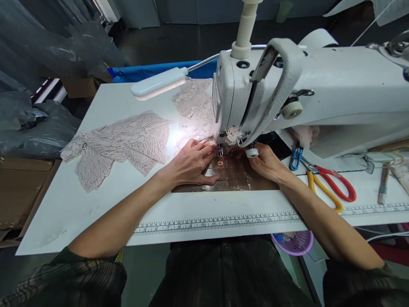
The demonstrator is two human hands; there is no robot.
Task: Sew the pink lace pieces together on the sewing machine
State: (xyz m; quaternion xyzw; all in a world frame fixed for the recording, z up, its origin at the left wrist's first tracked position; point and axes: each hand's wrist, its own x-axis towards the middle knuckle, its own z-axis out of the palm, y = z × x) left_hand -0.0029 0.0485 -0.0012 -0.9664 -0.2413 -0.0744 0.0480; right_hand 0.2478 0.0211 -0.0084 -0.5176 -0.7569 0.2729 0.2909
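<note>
A white sewing machine (227, 98) stands over a brown, shiny bed cover (236, 177). My left hand (194, 162) rests at the left of the presser foot (220, 150), its fingers bent onto a pale pink lace piece (207, 140) and its thumb stretched out over the cover. On the foot's other side is my right hand (266, 163), with fingers closed and reaching in behind the white knob (252, 152); whatever they grip is hidden. Bunched pink thread (233, 134) hangs at the needle area.
Lace pieces (128, 138) lie on the white table (105, 213) at left, and more lace (194, 100) lies behind. A lamp (159, 83) lights the needle. To the right are scissors (335, 183), blue thread snips (296, 157) and a ruler strip (217, 223). A purple basket (295, 245) hangs below.
</note>
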